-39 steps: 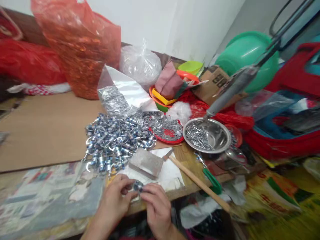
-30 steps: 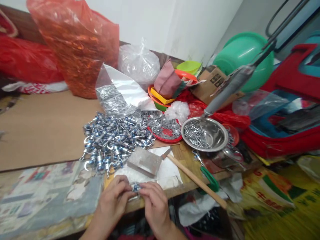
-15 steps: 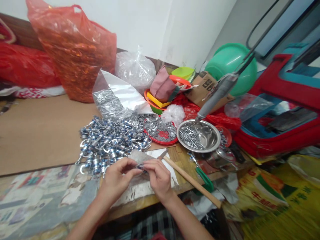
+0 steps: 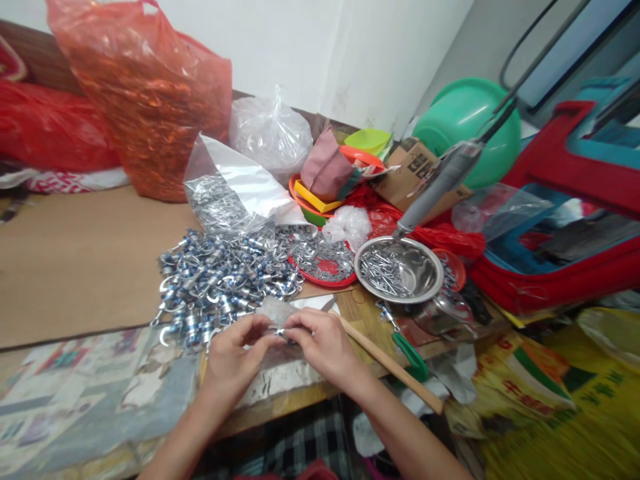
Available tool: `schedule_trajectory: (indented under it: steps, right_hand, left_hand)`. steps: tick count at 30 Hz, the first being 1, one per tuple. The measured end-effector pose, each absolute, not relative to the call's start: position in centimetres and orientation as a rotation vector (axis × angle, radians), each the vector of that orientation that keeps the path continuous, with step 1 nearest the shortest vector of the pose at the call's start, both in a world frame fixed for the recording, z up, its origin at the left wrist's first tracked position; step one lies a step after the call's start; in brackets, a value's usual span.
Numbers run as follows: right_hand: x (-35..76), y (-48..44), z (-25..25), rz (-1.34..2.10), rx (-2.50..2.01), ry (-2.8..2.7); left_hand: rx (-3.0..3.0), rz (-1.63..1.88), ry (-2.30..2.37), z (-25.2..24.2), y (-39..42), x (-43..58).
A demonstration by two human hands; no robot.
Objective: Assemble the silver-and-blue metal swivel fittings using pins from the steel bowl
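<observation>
My left hand (image 4: 233, 357) and my right hand (image 4: 320, 343) meet over the table's front edge, fingertips pinched together on one small blue and silver metal clip (image 4: 279, 331). Just behind them lies a large heap of the same blue and silver clips (image 4: 220, 283) on the brown board. A grey metal block (image 4: 278, 309) sits partly hidden behind my fingers. A steel bowl (image 4: 430, 270) with small metal pins stands to the right, beside a red plate (image 4: 324, 261) piled with small metal parts.
A wooden-handled hammer (image 4: 390, 363) and a green-handled tool (image 4: 410, 353) lie right of my hands. Clear bags of metal parts (image 4: 225, 193), an orange bag (image 4: 145, 100), stacked coloured dishes (image 4: 325, 193), a cardboard box (image 4: 415, 170) and a green basin (image 4: 465, 127) crowd the back.
Both hands have lifted from the table's front edge and moved forward toward the clip heap, still pinching the small clip. The view has shifted slightly.
</observation>
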State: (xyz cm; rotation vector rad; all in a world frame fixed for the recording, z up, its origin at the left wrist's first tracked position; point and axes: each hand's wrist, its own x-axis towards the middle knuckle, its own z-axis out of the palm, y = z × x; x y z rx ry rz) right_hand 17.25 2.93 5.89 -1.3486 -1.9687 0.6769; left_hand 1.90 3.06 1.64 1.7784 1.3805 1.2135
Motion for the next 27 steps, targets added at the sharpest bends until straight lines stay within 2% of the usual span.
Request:
schedule_trajectory:
  steps: [6,11,16,21,27]
  right_hand:
    - [17.8,2.1,5.3,0.629,-1.232,-1.972]
    - [19.0,1.2,4.0,0.169,-0.748,-2.118]
    - [19.9,1.2,4.7,-0.078,-0.614,-2.236]
    - [19.6,1.1,4.5,0.071,-0.699,-2.115]
    - [18.0,-0.1,3.6,0.443,-0.926,-1.776]
  left_hand:
    - [1.659,1.173,1.310,3.0,2.8,1.8]
    - [1.496,1.108,1.268,4.7,2.3,1.5]
    - [1.753,1.016,1.238,6.0,2.2,1.4]
    - [1.761,1.076,1.263,6.1,1.9,1.6]
    - [1.143,1.059,1.270,4.2,0.7,2.7]
